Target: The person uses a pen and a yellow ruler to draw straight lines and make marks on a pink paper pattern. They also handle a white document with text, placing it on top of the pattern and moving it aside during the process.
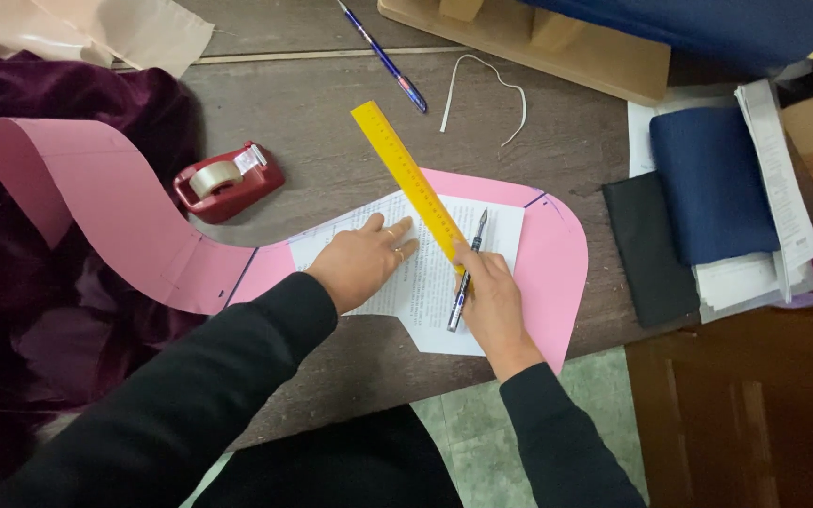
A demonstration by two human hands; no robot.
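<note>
Yellow ruler [408, 179]: plastic, one seen; lies slanted across the white sheet, far end reaching out over the bare surface, near end under the right hand's fingers.
White sheet [425, 282]: one printed paper, lying on the pink card; likely kept flat by the left hand's weight so it cannot slip under the ruler.
Pink card [557, 273]: one long curved piece; right end flat on the surface beneath the sheet, left end curling up over the dark purple velvet [49, 310]. Thin dark lines cross it in places.
Left hand [361, 263]: open, palm down, fingers spread flat on the sheet just beside the ruler; grips nothing. A ring shows on one finger.
Right hand [493, 303]: closed around a pen [468, 273], tip pointing away from the person and lying close along the ruler's right edge; fingertips also press the ruler's near end, probably to steady it as a straightedge.
Pens counted: two; the second, a blue pen [383, 58], lies loose near the far edge of the surface.
Tape dispenser [228, 181]: one, red, with a clear roll, left of the sheet, well apart from both hands.
White cord [484, 94]: one short loop beyond the ruler's far end.
Surface [331, 141]: grey-brown wood.
Right side: folded navy cloth [712, 183] on a stack of papers, black cloth [646, 249] beside it.
</note>
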